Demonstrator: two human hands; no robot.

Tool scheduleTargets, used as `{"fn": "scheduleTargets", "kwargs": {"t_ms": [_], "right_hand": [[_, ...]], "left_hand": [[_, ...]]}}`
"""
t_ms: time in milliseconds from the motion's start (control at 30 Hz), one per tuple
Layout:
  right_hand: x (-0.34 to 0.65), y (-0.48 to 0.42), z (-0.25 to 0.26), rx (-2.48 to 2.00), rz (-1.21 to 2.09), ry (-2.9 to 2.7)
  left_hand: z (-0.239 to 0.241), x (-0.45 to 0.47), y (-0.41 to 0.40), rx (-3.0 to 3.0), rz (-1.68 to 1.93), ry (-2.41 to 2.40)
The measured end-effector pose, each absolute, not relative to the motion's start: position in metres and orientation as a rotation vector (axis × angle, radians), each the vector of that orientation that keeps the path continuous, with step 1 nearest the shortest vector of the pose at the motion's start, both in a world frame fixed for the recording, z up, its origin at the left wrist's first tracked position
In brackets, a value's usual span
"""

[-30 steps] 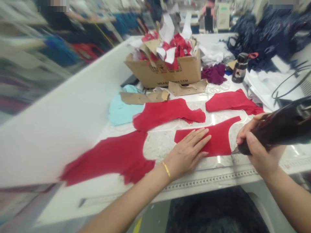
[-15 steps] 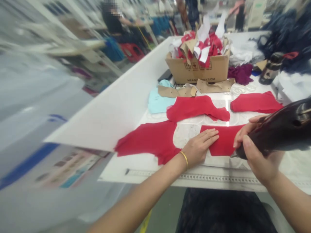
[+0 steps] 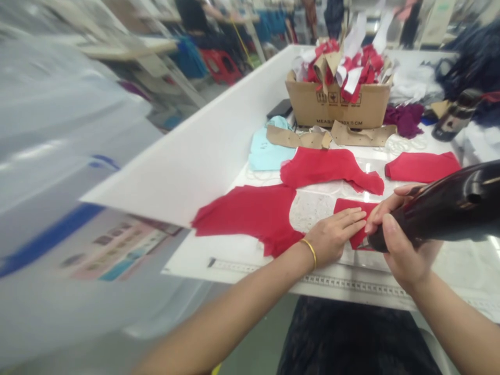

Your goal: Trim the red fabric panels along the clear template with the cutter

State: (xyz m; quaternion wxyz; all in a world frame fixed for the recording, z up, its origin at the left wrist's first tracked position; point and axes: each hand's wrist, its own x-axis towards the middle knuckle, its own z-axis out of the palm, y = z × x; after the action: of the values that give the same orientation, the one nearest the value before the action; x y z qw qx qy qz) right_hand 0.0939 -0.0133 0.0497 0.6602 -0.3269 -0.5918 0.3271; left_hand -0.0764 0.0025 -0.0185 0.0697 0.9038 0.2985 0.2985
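left hand lies flat on red cloth, likely soft, best held at edges; right grip wraps black tool.

"And the floor?"
"Looks grey-green, showing below the white table."
"Past the white side panel?"
"Just a red stool, with a blurred, pale-topped workbench farther left."

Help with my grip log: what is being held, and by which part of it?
The right hand grips the black tool around its narrower front end. The left hand holds nothing; it lies on a red fabric piece.
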Motion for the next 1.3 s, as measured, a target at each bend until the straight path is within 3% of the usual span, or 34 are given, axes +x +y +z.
{"fn": "scheduleTargets", "kwargs": {"t_ms": [267, 633, 1300], "right_hand": [[0.081, -0.017, 0.048, -0.748, 0.753, -1.278], [0.109, -0.019, 0.064, -0.697, 0.803, -1.277], [0.130, -0.022, 0.063, -0.737, 0.777, -1.204]], "left_hand": [[-0.017, -0.075, 0.004, 2.717, 0.878, 0.895], [-0.010, -0.074, 0.002, 2.796, 1.128, 1.078], [-0.007, -0.078, 0.000, 2.809, 1.105, 1.226]]}}
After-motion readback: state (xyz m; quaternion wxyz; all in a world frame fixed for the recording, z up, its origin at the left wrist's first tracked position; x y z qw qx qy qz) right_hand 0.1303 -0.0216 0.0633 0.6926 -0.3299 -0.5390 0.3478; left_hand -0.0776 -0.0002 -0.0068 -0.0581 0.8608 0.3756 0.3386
